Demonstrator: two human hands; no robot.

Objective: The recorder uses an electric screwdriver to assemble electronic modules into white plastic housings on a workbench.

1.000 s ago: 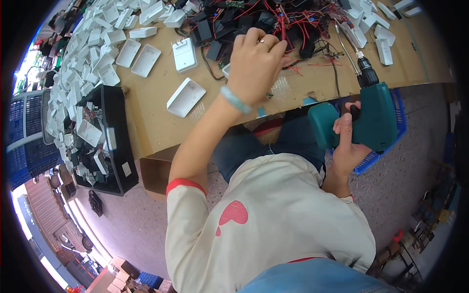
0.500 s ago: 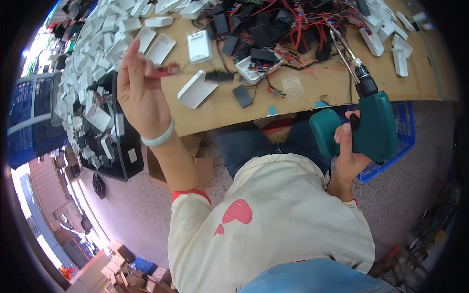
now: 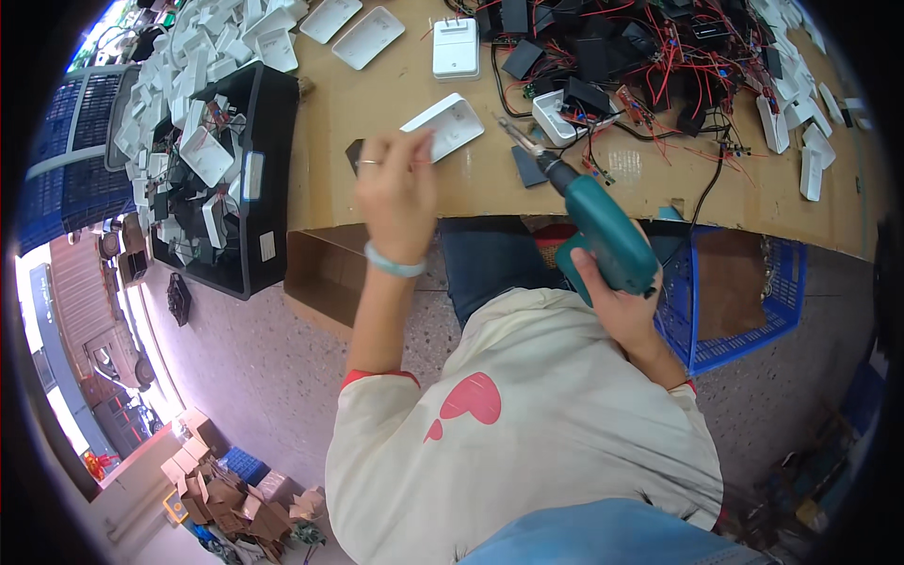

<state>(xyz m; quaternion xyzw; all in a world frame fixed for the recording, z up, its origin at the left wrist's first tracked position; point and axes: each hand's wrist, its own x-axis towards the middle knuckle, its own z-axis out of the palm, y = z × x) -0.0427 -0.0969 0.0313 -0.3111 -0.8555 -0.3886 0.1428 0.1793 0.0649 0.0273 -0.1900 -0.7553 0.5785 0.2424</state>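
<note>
My right hand (image 3: 617,301) is wrapped round the grip of a green pistol-shaped power tool (image 3: 610,231). Its long metal tip points up and left over the table, close to a flat black block (image 3: 529,167). To the left, my left hand (image 3: 400,193) is raised over the table's near part, blurred, with its fingers curled together. A small reddish bit shows at its fingertips, too smeared to name. Just beyond the fingers lies an open white plastic casing (image 3: 454,125). A dark piece (image 3: 355,156) shows beside that hand; whether it is held, I cannot tell.
Black blocks, red wires and small circuit boards (image 3: 650,104) are heaped at the far right. White casings (image 3: 221,47) pile up at the far left, above a black crate (image 3: 273,179). A brown carton (image 3: 325,282) and a blue basket (image 3: 692,320) stand below the table edge.
My left hand has moved right and its held red-wired board no longer shows clearly. The power tool has swung left, its tip now near the white casing. The view has shifted.
</note>
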